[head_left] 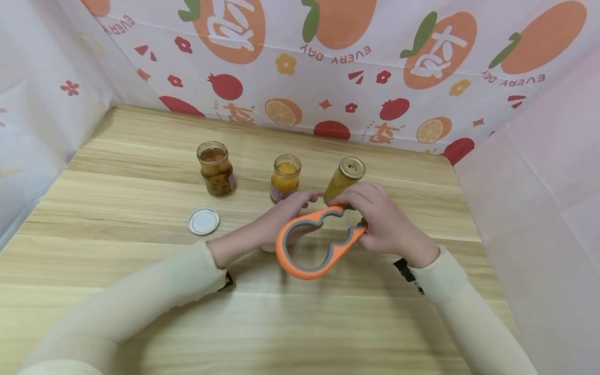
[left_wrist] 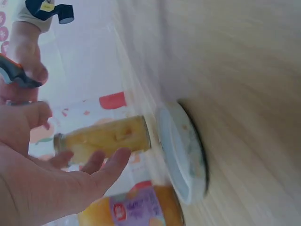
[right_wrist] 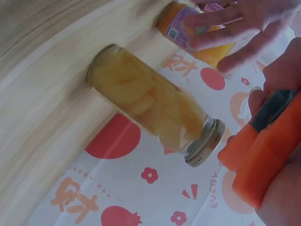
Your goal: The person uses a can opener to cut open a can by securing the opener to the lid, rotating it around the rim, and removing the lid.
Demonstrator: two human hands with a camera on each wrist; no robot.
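My right hand [head_left: 382, 219] grips the handles of an orange jar opener [head_left: 283, 247] with a grey, notched inner edge, held above the table. My left hand [head_left: 281, 219] hovers to its left, fingers extended and holding nothing. Just beyond the hands stands a tall closed jar [head_left: 338, 186] of pale yellow fruit with a gold lid [head_left: 352, 167]; the right wrist view shows this jar [right_wrist: 146, 94] upright and untouched. An uncapped jar [head_left: 284, 182] of orange fruit stands behind the left hand. Below that hand, a white-lined lid [left_wrist: 181, 150] lies on the table.
An uncapped jar [head_left: 217, 174] of dark brown fruit stands at the back left. In front of it, another white-lined lid [head_left: 203, 222] lies on the wooden table [head_left: 281, 333]. A fruit-print curtain [head_left: 290, 78] hangs along the back edge, with pale curtains at both sides.
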